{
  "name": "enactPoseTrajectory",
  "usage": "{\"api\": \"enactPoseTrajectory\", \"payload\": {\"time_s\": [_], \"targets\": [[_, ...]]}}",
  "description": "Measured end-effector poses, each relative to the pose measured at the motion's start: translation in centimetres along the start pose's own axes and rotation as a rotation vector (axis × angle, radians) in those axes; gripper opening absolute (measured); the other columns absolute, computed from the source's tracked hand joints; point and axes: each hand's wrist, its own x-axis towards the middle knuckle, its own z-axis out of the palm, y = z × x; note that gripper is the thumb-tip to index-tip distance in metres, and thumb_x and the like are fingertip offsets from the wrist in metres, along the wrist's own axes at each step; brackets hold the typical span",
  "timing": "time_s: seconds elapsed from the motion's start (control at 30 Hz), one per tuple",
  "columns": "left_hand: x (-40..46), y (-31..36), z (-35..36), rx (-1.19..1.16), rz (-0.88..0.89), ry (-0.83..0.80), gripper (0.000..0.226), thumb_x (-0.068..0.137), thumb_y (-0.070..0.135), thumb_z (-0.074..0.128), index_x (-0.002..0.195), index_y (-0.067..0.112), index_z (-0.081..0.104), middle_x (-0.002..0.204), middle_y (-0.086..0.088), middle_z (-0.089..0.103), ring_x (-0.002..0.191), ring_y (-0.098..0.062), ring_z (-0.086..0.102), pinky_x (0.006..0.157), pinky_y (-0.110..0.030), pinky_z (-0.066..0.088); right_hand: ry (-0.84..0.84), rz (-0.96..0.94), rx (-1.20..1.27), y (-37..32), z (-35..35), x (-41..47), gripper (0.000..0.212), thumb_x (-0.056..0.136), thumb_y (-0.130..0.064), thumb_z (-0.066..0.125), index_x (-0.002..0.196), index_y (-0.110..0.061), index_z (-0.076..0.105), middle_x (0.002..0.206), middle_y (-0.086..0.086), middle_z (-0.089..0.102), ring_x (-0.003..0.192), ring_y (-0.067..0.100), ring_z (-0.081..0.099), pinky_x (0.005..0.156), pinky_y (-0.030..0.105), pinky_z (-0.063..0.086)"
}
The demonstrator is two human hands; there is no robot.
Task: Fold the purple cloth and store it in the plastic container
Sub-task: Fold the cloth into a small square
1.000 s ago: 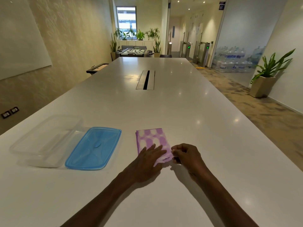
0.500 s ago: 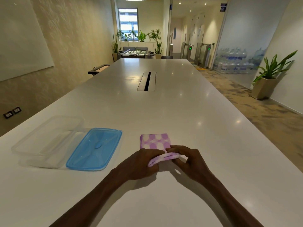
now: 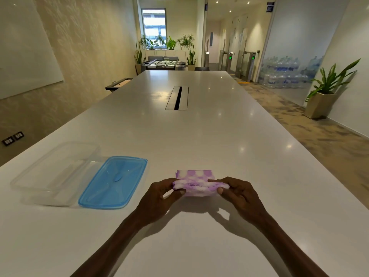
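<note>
The left hand (image 3: 159, 193) and the right hand (image 3: 237, 193) each pinched an end of the folded purple cloth (image 3: 194, 182), raising its near edge off the white surface (image 3: 219, 136). Well to the left sat the clear plastic container (image 3: 54, 172), open, with its blue lid (image 3: 113, 182) lying just beside it.

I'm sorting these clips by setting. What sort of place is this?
Most likely an office meeting or break area: a long white conference table with a cable slot, a foosball table at the far end, and stacked water jugs near access gates.
</note>
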Motion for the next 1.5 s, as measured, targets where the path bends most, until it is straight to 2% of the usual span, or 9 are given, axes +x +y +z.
{"api": "enactPoseTrajectory", "payload": {"time_s": [0.1,0.23,0.4,0.53,0.67,0.8,0.97,1.2,1.5], "targets": [[-0.1,0.2,0.7,-0.043,-0.015,0.029,0.016,0.092,0.022,0.056,0.103,0.021,0.068,0.096,0.020,0.072,0.094,0.000,0.066,0.080,-0.010,0.044,0.045,-0.011,0.045,0.0,0.1,-0.4,0.018,0.093,-0.023,0.056,0.089,-0.022,0.073,0.078,-0.005,0.071,0.071,0.015,0.061,0.065,0.021,0.041],[-0.1,0.0,1.6,-0.084,0.004,0.089,0.020,0.095,0.023,0.051,0.104,0.015,0.066,0.093,0.011,0.072,0.085,-0.001,0.065,0.074,-0.013,0.045,0.112,-0.020,0.046,0.7,0.8,-0.3,0.033,0.093,-0.040,0.051,0.085,-0.014,0.070,0.076,0.008,0.067,0.072,0.029,0.059,0.065,0.030,0.041],[0.2,0.4,2.7,-0.098,0.008,0.171,0.029,0.094,0.038,0.043,0.102,0.024,0.067,0.085,0.017,0.070,0.076,0.000,0.061,0.066,-0.015,0.044,0.224,0.004,-0.014,1.0,1.7,0.0,0.036,0.099,-0.035,0.041,0.077,-0.011,0.056,0.063,-0.008,0.051,0.058,0.003,0.044,0.055,0.014,0.033],[0.8,0.0,3.4,-0.089,-0.018,0.285,0.028,0.096,0.038,0.042,0.091,0.027,0.066,0.067,0.004,0.065,0.061,-0.002,0.051,0.052,-0.023,0.039,0.270,0.039,-0.103,1.9,2.3,0.8,0.034,0.099,-0.045,0.033,0.081,-0.022,0.052,0.061,-0.011,0.050,0.053,0.004,0.045,0.049,0.018,0.032],[1.5,-1.0,4.2,-0.017,-0.126,0.372,0.044,0.092,0.053,0.039,0.075,0.016,0.055,0.055,-0.003,0.050,0.054,-0.010,0.041,0.049,-0.034,0.033,0.284,0.111,-0.160,2.9,2.8,1.9,0.030,0.102,-0.039,0.035,0.082,-0.023,0.050,0.058,-0.011,0.053,0.051,0.004,0.048,0.046,0.017,0.033],[2.2,-2.0,4.5,0.049,-0.264,0.422,0.049,0.096,0.050,0.039,0.076,0.009,0.057,0.064,-0.014,0.060,0.059,-0.014,0.049,0.054,-0.043,0.040,0.274,0.169,-0.240,3.5,3.3,3.6,0.034,0.103,-0.036,0.041,0.069,-0.030,0.040,0.052,-0.008,0.043,0.046,0.006,0.042,0.045,0.019,0.028],[3.6,-2.8,4.5,0.180,-0.423,0.397,0.045,0.098,0.042,0.041,0.073,0.009,0.060,0.070,-0.005,0.064,0.071,-0.025,0.059,0.060,-0.034,0.037,0.265,0.295,-0.368,4.8,4.0,5.0,0.045,0.101,-0.038,0.043,0.062,-0.020,0.030,0.051,-0.006,0.037,0.048,0.010,0.035,0.049,0.029,0.027],[4.6,-3.7,4.9,0.288,-0.544,0.428,0.041,0.097,0.039,0.046,0.103,0.005,0.067,0.103,-0.014,0.072,0.097,-0.030,0.065,0.072,-0.026,0.037,0.174,0.447,-0.437,6.0,4.3,5.9,0.050,0.099,-0.041,0.045,0.058,-0.015,0.032,0.055,0.001,0.043,0.061,0.029,0.044,0.057,0.037,0.030],[4.7,-3.0,4.8,0.407,-0.560,0.406,0.034,0.098,0.037,0.045,0.108,0.010,0.064,0.107,-0.011,0.071,0.099,-0.029,0.064,0.073,-0.025,0.037,0.198,0.503,-0.487,5.7,4.7,6.0,0.043,0.094,-0.042,0.050,0.062,-0.015,0.041,0.064,0.004,0.053,0.067,0.031,0.055,0.059,0.032,0.036]]}}
